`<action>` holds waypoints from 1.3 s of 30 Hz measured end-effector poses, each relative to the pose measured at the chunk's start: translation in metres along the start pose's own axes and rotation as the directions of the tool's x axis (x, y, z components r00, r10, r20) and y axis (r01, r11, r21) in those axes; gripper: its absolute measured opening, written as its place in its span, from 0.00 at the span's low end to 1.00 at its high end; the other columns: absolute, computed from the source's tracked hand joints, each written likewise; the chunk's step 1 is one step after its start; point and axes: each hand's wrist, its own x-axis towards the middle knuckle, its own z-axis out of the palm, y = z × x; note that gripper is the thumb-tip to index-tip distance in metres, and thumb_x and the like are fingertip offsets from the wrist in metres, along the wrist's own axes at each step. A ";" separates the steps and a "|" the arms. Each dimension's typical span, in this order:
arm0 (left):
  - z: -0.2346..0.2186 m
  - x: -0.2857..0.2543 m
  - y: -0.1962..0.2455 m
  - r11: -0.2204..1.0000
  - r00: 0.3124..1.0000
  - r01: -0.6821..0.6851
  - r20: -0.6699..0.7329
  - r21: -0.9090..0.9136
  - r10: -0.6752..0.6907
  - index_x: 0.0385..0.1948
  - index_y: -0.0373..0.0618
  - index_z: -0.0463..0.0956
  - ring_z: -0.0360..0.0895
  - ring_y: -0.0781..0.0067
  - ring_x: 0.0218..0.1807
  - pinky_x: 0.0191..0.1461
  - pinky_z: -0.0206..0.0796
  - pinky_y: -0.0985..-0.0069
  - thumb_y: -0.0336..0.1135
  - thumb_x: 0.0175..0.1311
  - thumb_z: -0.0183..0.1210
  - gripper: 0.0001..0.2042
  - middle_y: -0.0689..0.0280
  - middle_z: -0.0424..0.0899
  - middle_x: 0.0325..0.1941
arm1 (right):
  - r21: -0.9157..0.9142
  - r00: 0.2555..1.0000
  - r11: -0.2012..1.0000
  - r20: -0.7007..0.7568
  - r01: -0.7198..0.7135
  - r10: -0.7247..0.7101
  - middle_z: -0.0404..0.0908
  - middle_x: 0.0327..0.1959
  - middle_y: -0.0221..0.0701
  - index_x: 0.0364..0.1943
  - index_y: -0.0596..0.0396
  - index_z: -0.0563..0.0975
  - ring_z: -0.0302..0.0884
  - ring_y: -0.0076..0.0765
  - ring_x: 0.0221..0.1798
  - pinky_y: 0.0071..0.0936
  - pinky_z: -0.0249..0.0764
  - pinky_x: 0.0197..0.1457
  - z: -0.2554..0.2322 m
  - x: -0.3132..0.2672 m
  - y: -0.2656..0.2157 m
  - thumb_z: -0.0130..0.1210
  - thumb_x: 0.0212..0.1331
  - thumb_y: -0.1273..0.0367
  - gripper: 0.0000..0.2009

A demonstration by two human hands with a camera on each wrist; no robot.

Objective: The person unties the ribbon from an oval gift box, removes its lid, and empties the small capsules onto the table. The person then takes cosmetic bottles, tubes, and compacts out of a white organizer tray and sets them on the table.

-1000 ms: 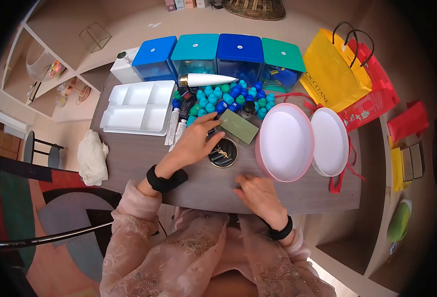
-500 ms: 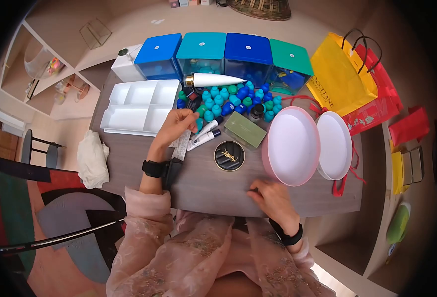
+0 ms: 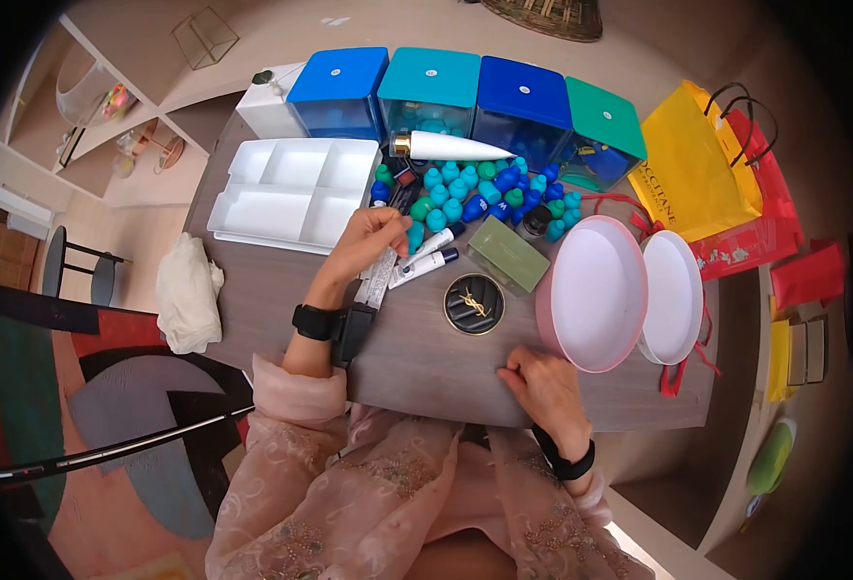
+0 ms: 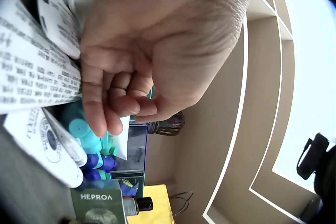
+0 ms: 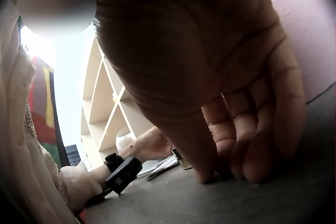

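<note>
My left hand [image 3: 363, 242] hangs above the tubes with its fingers loosely bent and nothing between them, as the left wrist view shows. Right by its fingertips is a printed white tube [image 4: 31, 61]. Two white tubes with dark caps [image 3: 424, 269] lie just right of that hand, pointing toward a green box [image 3: 508, 253]. In front of the box sits a round black compact [image 3: 474, 304] with a gold emblem. My right hand [image 3: 550, 394] rests near the front edge, fingertips down on the table, fingers relaxed and holding nothing.
A white divided tray [image 3: 296, 193] stands left. Blue and green capsules [image 3: 455, 188] lie piled behind the tubes, below a white cone [image 3: 455, 146] and coloured bins [image 3: 431, 77]. A pink oval box [image 3: 595, 290], its lid [image 3: 676, 300] and a yellow bag [image 3: 702, 164] are right.
My left hand has drawn back left from beside the green box, uncovering the dark-capped tubes, then stayed nearly still. The right hand remains near the front edge. The head view has shifted.
</note>
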 end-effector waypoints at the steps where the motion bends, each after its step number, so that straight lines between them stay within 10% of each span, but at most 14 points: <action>1: 0.001 0.000 0.000 1.000 1.000 0.000 0.003 0.000 0.000 0.14 0.43 0.68 0.72 0.82 0.22 0.28 0.63 0.83 0.32 0.62 0.53 0.14 0.69 0.73 0.16 | -0.004 1.000 1.000 -0.002 0.000 0.000 0.76 0.22 0.36 0.24 0.55 0.71 0.76 0.44 0.26 0.37 0.67 0.29 0.000 0.000 0.001 0.60 0.47 0.70 0.09; 17: 0.002 -0.003 0.001 0.999 0.999 -0.022 -0.042 -0.024 0.021 0.15 0.43 0.69 0.72 0.82 0.22 0.28 0.63 0.84 0.33 0.63 0.52 0.15 0.69 0.73 0.16 | 0.006 0.999 0.999 -0.030 0.044 -0.043 0.76 0.22 0.35 0.24 0.55 0.71 0.75 0.44 0.25 0.37 0.67 0.27 0.003 -0.004 0.003 0.60 0.48 0.69 0.09; 29: 0.002 -0.002 -0.005 0.999 0.999 0.004 -0.053 -0.037 -0.006 0.17 0.43 0.71 0.71 0.85 0.22 0.28 0.63 0.84 0.36 0.64 0.53 0.14 0.68 0.76 0.18 | 0.257 0.971 0.949 -0.100 -0.184 0.215 0.75 0.18 0.34 0.24 0.56 0.75 0.72 0.35 0.17 0.29 0.66 0.22 0.010 -0.068 0.029 0.63 0.48 0.70 0.07; 32: 0.003 -0.003 -0.004 0.999 0.999 -0.005 -0.051 -0.032 0.003 0.16 0.42 0.71 0.71 0.85 0.22 0.28 0.63 0.84 0.35 0.64 0.53 0.14 0.68 0.76 0.17 | 0.239 0.867 0.874 -0.171 -0.424 0.468 0.75 0.15 0.32 0.24 0.57 0.75 0.70 0.26 0.16 0.25 0.67 0.22 0.011 -0.096 0.041 0.63 0.50 0.68 0.09; 39: 0.006 -0.004 -0.002 1.000 0.997 -0.003 -0.077 -0.001 0.003 0.16 0.42 0.70 0.71 0.85 0.22 0.28 0.63 0.84 0.36 0.64 0.53 0.15 0.68 0.76 0.17 | 0.435 0.727 0.766 -0.298 -0.472 0.618 0.73 0.16 0.33 0.22 0.60 0.73 0.72 0.27 0.18 0.24 0.70 0.25 0.046 -0.162 0.075 0.49 0.63 0.66 0.15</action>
